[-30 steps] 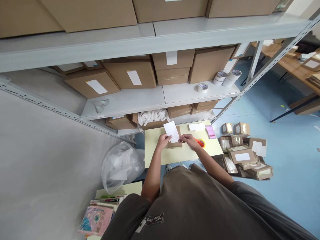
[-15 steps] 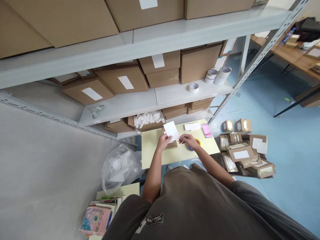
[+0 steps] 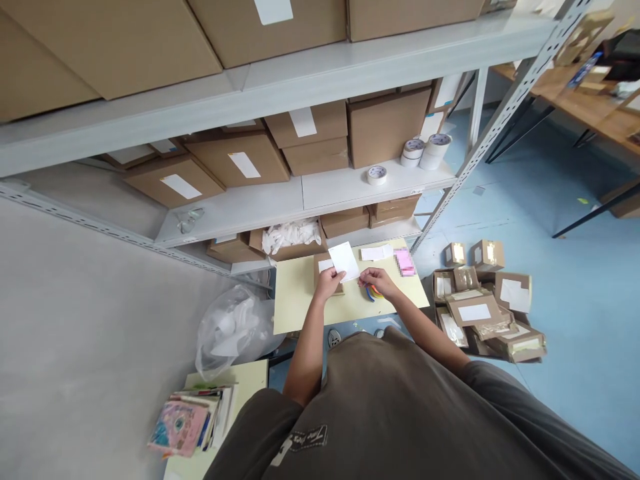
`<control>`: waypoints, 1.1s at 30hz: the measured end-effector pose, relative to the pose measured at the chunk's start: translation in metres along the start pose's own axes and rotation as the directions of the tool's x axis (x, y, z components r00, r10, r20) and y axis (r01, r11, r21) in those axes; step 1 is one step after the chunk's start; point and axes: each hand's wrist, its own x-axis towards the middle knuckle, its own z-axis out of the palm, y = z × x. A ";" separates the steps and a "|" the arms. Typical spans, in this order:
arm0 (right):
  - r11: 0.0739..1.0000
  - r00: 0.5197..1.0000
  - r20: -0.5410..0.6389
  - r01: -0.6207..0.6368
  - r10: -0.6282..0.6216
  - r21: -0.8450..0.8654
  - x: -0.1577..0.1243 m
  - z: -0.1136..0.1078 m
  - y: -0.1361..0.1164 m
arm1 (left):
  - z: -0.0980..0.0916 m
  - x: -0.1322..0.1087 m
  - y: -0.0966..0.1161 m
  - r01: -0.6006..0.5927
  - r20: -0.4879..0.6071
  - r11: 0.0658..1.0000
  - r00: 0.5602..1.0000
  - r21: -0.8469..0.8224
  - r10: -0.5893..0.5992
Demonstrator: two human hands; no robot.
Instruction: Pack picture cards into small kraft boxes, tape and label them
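Observation:
My left hand (image 3: 327, 285) pinches a white paper sheet (image 3: 343, 261), which looks like a label, by its lower left edge. Just right of the sheet, the fingertips of my right hand (image 3: 379, 283) are drawn together close to its lower right corner. Whatever they hold, if anything, is too small to make out. Below the sheet a flat cardboard box (image 3: 320, 259) lies partly hidden on the pale yellow table (image 3: 295, 300). A blue and yellow tape roll (image 3: 371, 295) shows under my right hand.
White slips (image 3: 377, 253) and a pink item (image 3: 405, 262) lie on the table's far right. Ahead stands a metal shelf (image 3: 270, 200) with cartons and tape rolls (image 3: 377, 175). Packed parcels (image 3: 475, 312) are heaped on the floor at right; a clear plastic bag (image 3: 233, 330) is at left.
The view has shifted slightly, so table and shelf appear a little further left. My right hand has moved slightly relative to the tape roll. My left hand keeps hold of the sheet.

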 end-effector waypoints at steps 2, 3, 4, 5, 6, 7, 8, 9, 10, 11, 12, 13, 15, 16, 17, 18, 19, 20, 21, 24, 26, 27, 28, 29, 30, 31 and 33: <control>1.000 1.000 0.007 0.006 -0.006 0.008 -0.003 -0.005 -0.002 | 0.006 -0.002 0.002 0.002 -0.003 1.000 1.000 0.001 -0.002; 1.000 1.000 0.014 0.013 -0.013 0.009 -0.005 -0.007 -0.003 | 0.010 -0.003 0.003 0.006 -0.001 1.000 1.000 0.004 -0.006; 1.000 0.999 0.023 0.022 -0.023 0.009 -0.007 -0.009 -0.004 | 0.013 -0.004 0.005 0.016 0.000 1.000 1.000 0.009 -0.016; 0.999 0.999 0.031 0.033 -0.033 0.008 -0.009 -0.012 -0.005 | 0.016 -0.005 0.007 0.028 -0.014 0.999 1.000 0.024 -0.027; 0.999 0.998 0.036 0.044 -0.044 0.007 -0.010 -0.014 -0.005 | 0.020 -0.007 0.009 0.038 -0.053 0.998 0.998 0.051 -0.035; 0.998 0.998 0.038 0.055 -0.056 0.007 -0.012 -0.015 -0.006 | 0.024 -0.010 0.012 0.044 -0.124 0.995 0.992 0.092 -0.032; 0.998 0.997 0.037 0.067 -0.067 0.007 -0.013 -0.017 -0.007 | 0.029 -0.013 0.016 0.041 -0.216 0.989 0.976 0.140 -0.010; 0.997 0.996 0.035 0.080 -0.080 0.006 -0.015 -0.018 -0.007 | 0.034 -0.016 0.020 0.027 -0.302 0.982 0.953 0.188 0.032; 0.996 0.995 0.035 0.093 -0.093 0.002 -0.016 -0.020 -0.008 | 0.039 -0.020 0.024 0.001 -0.353 0.974 0.932 0.226 0.080; 0.994 0.993 0.036 0.109 -0.108 -0.006 -0.017 -0.020 -0.008 | 0.044 -0.023 0.028 -0.034 -0.345 0.969 0.931 0.244 0.120; 0.992 0.992 0.037 0.125 -0.125 -0.017 -0.017 -0.021 -0.009 | 0.049 -0.026 0.032 -0.077 -0.278 0.969 0.950 0.234 0.142; 0.989 0.989 0.035 0.143 -0.142 -0.029 -0.018 -0.022 -0.009 | 0.055 -0.028 0.036 -0.114 -0.175 0.974 0.973 0.196 0.150; 0.982 0.983 0.031 0.181 -0.179 -0.054 -0.020 -0.022 -0.012 | 0.064 -0.031 0.041 -0.154 0.013 0.984 0.988 0.089 0.153; 0.977 0.979 0.031 0.201 -0.200 -0.070 -0.022 -0.022 -0.013 | 0.068 -0.032 0.042 -0.162 0.054 0.986 0.986 0.041 0.160; 0.971 0.975 0.033 0.223 -0.221 -0.091 -0.023 -0.023 -0.014 | 0.071 -0.032 0.043 -0.170 0.059 0.986 0.984 0.004 0.169; 0.963 0.970 0.039 0.244 -0.241 -0.116 -0.025 -0.023 -0.016 | 0.073 -0.031 0.042 -0.175 0.044 0.984 0.983 -0.024 0.176; 0.955 0.965 0.044 0.261 -0.258 -0.142 -0.026 -0.024 -0.018 | 0.075 -0.029 0.041 -0.172 0.023 0.984 0.985 -0.047 0.173; 0.948 0.962 0.045 0.272 -0.268 -0.164 -0.028 -0.024 -0.019 | 0.076 -0.027 0.038 -0.157 0.003 0.985 0.988 -0.073 0.158; 0.946 0.962 0.037 0.273 -0.271 -0.177 -0.030 -0.025 -0.021 | 0.077 -0.024 0.035 -0.132 -0.021 0.986 0.991 -0.102 0.130; 0.963 0.972 -0.026 0.229 -0.235 -0.141 -0.035 -0.029 -0.023 | 0.071 -0.009 0.023 -0.039 -0.132 0.980 0.991 -0.193 0.014; 0.978 0.973 -0.106 0.198 -0.204 -0.069 -0.039 -0.031 -0.024 | 0.057 0.003 0.014 0.000 -0.218 0.973 0.975 -0.229 -0.051; 0.981 0.970 -0.151 0.190 -0.192 -0.026 -0.041 -0.031 -0.024 | 0.047 0.010 0.009 0.011 -0.267 0.972 0.961 -0.234 -0.075; 0.982 0.965 -0.192 0.188 -0.181 0.019 -0.042 -0.030 -0.024 | 0.035 0.016 0.004 0.019 -0.326 0.973 0.941 -0.228 -0.095; 0.980 0.959 -0.227 0.189 -0.171 0.059 -0.043 -0.029 -0.024 | 0.021 0.022 -0.002 0.025 -0.398 0.978 0.911 -0.209 -0.109; 0.978 0.953 -0.255 0.189 -0.161 0.092 -0.043 -0.026 -0.024 | 0.006 0.028 -0.007 0.034 -0.465 0.983 0.878 -0.183 -0.117; 0.975 0.949 -0.277 0.188 -0.150 0.116 -0.041 -0.022 -0.024 | -0.010 0.032 -0.012 0.053 -0.530 0.987 0.839 -0.153 -0.127; 0.975 0.940 -0.315 0.182 -0.133 0.131 -0.035 -0.011 -0.023 | -0.038 0.036 -0.022 0.068 -0.639 0.995 0.762 -0.076 -0.101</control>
